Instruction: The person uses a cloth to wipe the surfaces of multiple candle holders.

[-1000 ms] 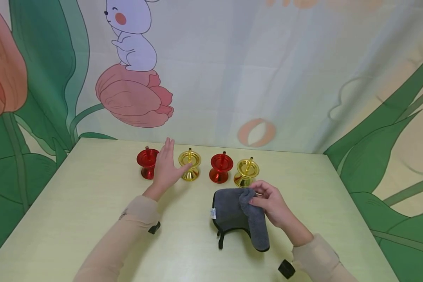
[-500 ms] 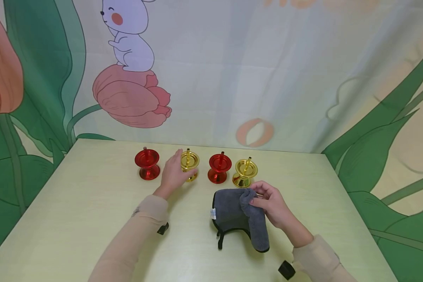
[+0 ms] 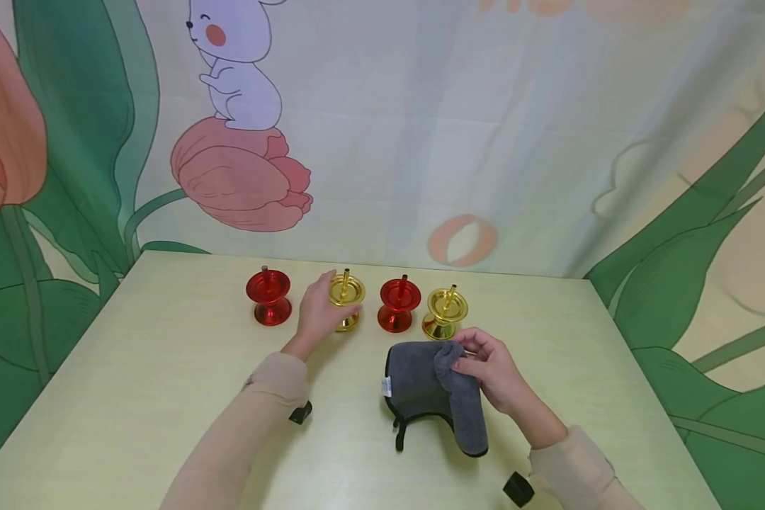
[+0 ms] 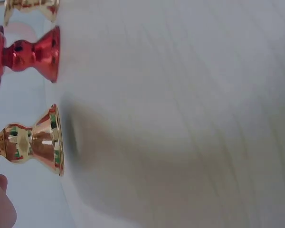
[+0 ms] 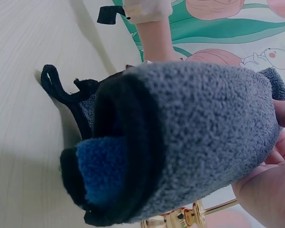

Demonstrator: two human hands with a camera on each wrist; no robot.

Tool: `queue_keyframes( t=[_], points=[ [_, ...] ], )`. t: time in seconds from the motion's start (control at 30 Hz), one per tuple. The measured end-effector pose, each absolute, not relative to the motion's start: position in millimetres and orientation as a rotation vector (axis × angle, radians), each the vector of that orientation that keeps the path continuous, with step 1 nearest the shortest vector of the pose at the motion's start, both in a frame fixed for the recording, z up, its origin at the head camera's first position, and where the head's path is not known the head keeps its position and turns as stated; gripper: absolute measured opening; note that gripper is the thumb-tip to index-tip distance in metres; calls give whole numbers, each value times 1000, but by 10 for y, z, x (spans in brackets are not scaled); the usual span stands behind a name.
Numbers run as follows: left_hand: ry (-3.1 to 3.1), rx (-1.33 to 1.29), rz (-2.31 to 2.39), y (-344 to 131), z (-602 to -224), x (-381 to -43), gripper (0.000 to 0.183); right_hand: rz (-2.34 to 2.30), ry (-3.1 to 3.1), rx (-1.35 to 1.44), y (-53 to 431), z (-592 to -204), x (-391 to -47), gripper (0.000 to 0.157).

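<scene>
Gold holder (image 3: 348, 292); red holders (image 3: 399, 303) either side

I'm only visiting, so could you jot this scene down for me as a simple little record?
Table: pale
Row, left to right: red stand, gold stand, second red stand, second gold stand
Left grip: curved around the gold stand; whether it is lifted is unclear
Right grip: pinching a gray cloth, nearer the person than the row
Cloth details: black edging, white tag
Backdrop: sheet printed with a rabbit and flowers
</scene>
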State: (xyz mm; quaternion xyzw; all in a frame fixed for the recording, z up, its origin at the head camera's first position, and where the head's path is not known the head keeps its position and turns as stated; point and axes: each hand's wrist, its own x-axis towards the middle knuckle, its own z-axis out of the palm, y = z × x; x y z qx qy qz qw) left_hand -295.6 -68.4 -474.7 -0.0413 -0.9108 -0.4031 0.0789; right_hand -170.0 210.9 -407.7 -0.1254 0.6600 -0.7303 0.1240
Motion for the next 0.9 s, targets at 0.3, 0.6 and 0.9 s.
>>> queue_keyframes(
  t=[0.3,0.6,0.9],
  points=[
    [-2705,-174,-1206,-660,-4542,-2776,84,-2146,1921,-382,2071,-4050,-1690,33],
    [-2765,-283,-1138,-708,-4391,-2535,88,-2196,1930,-382,2075,-3937,-1702,31],
    [-2807,-509,-1098,-692,-4203,-2242,87,-2326,1970,-247,2046,-3766,-1742,29]
  ],
)
